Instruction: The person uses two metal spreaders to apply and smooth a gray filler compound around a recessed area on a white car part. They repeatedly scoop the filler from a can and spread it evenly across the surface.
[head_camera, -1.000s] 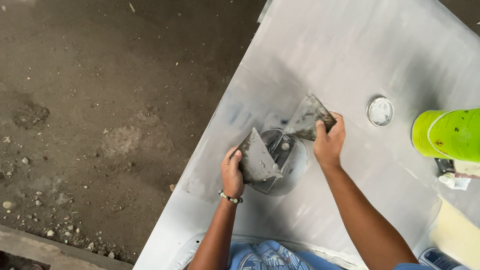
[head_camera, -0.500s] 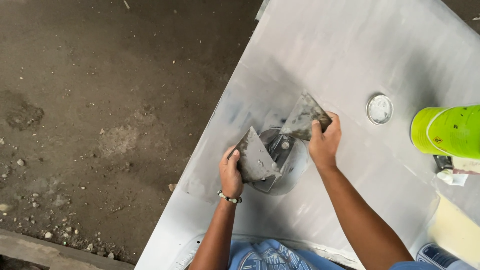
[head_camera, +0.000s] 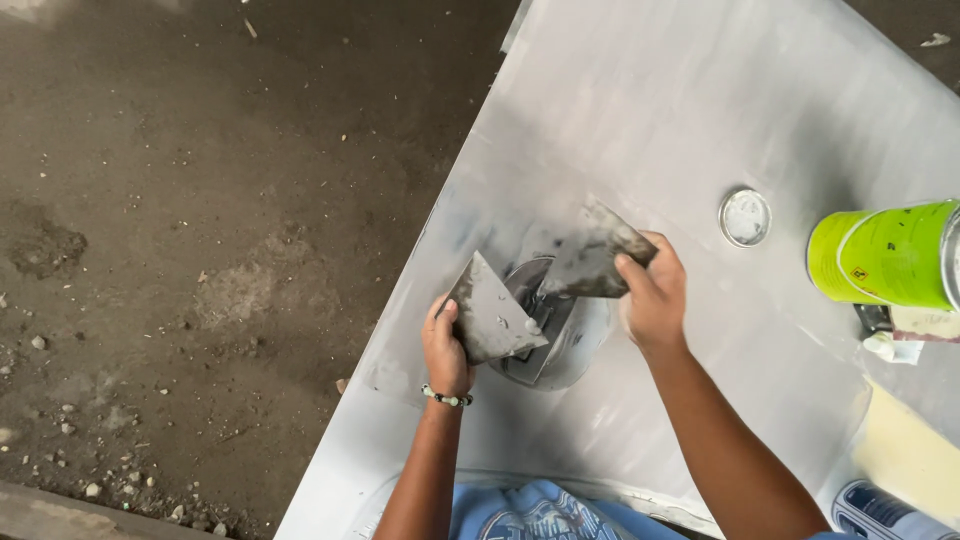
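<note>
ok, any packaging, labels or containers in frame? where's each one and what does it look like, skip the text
Lime-green can: right edge of the grey panel, lying on its side, cylindrical, label with a small dark-and-yellow mark.
Round lid: flat on the panel just left of the can, silver-white disc.
Blue-and-white container: bottom right corner, mostly cut off.
White crumpled scrap: under the can, too small to tell.
No signs or screens.

Off to the right of the right hand (head_camera: 655, 295), a lime-green can (head_camera: 880, 255) lies on its side on the grey surface (head_camera: 700, 110), its wrap-around label green with a pale band and a small yellow mark. Between hand and can sits its round silver lid (head_camera: 745, 217), flat. Near the bottom right corner, a blue-and-white container (head_camera: 880, 512) peeks in, mostly cut off.
</note>
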